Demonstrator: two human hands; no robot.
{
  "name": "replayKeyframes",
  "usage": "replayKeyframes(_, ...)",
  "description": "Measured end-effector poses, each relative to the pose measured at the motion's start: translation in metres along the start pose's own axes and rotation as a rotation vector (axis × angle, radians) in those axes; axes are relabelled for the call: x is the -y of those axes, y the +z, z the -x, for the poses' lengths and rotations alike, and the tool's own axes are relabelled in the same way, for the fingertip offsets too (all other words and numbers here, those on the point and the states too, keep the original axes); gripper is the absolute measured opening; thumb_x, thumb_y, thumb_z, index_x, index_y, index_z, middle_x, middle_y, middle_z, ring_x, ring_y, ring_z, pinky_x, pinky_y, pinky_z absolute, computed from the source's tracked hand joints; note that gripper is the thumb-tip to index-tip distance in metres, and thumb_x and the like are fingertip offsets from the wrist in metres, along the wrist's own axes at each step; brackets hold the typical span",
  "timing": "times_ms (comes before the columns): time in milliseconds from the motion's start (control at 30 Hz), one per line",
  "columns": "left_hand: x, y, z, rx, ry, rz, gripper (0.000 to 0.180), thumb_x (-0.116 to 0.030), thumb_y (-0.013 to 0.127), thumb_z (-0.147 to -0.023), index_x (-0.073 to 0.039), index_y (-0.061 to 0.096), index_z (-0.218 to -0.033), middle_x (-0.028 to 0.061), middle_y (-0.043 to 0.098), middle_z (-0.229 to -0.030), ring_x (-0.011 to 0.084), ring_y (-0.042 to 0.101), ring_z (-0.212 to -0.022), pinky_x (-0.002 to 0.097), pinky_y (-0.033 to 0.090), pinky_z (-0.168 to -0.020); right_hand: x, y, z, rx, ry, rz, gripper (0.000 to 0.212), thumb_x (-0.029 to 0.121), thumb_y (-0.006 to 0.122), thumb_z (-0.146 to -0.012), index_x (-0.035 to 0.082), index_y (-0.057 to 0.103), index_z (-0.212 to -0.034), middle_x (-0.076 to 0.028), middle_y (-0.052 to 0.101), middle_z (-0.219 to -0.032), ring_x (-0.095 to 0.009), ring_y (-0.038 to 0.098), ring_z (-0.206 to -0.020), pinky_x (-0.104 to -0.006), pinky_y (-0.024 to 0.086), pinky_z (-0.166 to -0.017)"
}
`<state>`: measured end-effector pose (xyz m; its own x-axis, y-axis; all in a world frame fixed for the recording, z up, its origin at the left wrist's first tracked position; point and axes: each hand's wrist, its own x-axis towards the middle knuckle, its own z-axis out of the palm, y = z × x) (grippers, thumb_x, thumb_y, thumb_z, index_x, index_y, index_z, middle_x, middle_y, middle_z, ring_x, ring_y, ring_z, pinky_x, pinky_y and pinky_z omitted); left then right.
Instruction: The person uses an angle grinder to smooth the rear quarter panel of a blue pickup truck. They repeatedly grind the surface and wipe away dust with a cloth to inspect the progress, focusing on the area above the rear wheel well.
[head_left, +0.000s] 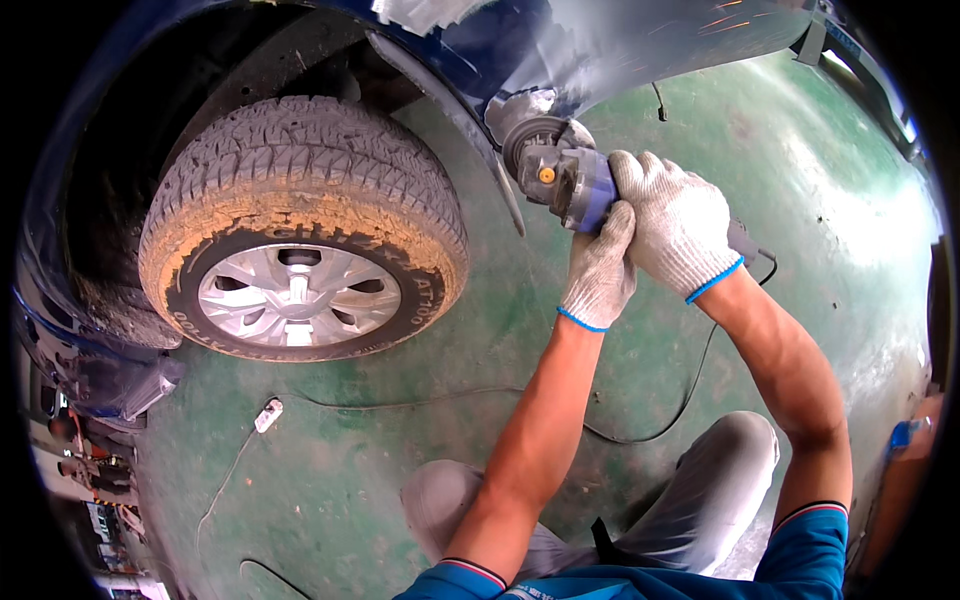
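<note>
Both my hands wear white knitted gloves with blue cuffs and are closed round an angle grinder (585,190) with a blue and grey body. My left hand (602,265) grips it from below, near its head. Wrapped over the rear of the body is my right hand (680,215). The grinder's round disc (528,140) meets the lower corner of a dark blue car panel (470,50), beside the wheel arch edge. Paint there is worn to bare grey and whitish patches. Whether the disc spins, I cannot tell. Thin orange streaks show at the upper right.
Left of the grinder sits a muddy tyre (300,190) on a silver wheel rim (298,296). A black cable (660,430) runs over the green floor (350,470) to a white socket block (268,415). People and equipment stand at the far left edge.
</note>
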<state>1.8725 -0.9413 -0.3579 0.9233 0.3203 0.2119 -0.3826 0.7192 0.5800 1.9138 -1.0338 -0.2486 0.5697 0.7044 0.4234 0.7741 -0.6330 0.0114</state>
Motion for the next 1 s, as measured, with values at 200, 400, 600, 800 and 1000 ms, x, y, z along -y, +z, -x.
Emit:
replayKeyframes(200,0.006,0.003,-0.001,-0.058,-0.022,0.043,0.074,-0.024,0.080,-0.096,-0.008,0.041,-0.158,0.0057,0.052,-0.152,0.0202,0.051,-0.140,0.0385,0.039,-0.120,-0.007,0.003,0.003,0.006,0.008,-0.041,0.046,0.021,0.073,-0.079,0.009,0.060,-0.122,-0.014,0.069,-0.109,-0.033,0.071,-0.104,-0.0456,0.059,-0.084)
replayKeyframes(400,0.000,0.006,-0.003,-0.073,-0.025,0.040,0.074,-0.024,0.079,-0.096,-0.006,0.041,-0.157,0.0073,0.053,-0.151,0.0198,0.052,-0.138,0.0385,0.041,-0.118,-0.007,0.003,-0.003,0.035,0.027,-0.024,0.056,0.022,0.076,-0.076,0.011,0.060,-0.129,-0.013,0.070,-0.113,-0.033,0.070,-0.107,-0.0450,0.058,-0.086)
replayKeyframes(600,-0.003,0.006,-0.009,-0.016,0.012,0.010,0.068,-0.019,0.080,-0.095,-0.005,0.046,-0.153,0.0065,0.058,-0.145,0.0202,0.057,-0.132,0.0373,0.045,-0.115,-0.009,0.005,-0.002,-0.050,0.023,-0.076,0.042,0.019,0.073,-0.078,0.008,0.060,-0.116,-0.016,0.070,-0.107,-0.035,0.072,-0.102,-0.0463,0.060,-0.082)
replayKeyframes(800,0.005,0.016,-0.007,-0.079,-0.045,-0.095,0.062,-0.018,0.079,-0.096,-0.003,0.051,-0.149,0.0065,0.060,-0.141,0.0161,0.058,-0.127,0.0343,0.046,-0.111,-0.021,0.014,0.009,-0.032,0.108,-0.156,0.047,0.022,0.075,-0.077,0.007,0.060,-0.119,-0.016,0.070,-0.108,-0.035,0.073,-0.101,-0.0471,0.061,-0.079)
replayKeyframes(1000,-0.008,0.004,-0.003,-0.083,-0.052,-0.215,0.063,-0.026,0.078,-0.098,-0.005,0.050,-0.150,0.0069,0.058,-0.145,0.0201,0.055,-0.134,0.0390,0.043,-0.116,-0.014,0.026,0.006,-0.051,0.100,-0.259,0.046,0.025,0.074,-0.080,0.007,0.061,-0.121,-0.017,0.071,-0.107,-0.035,0.074,-0.099,-0.0474,0.061,-0.077)
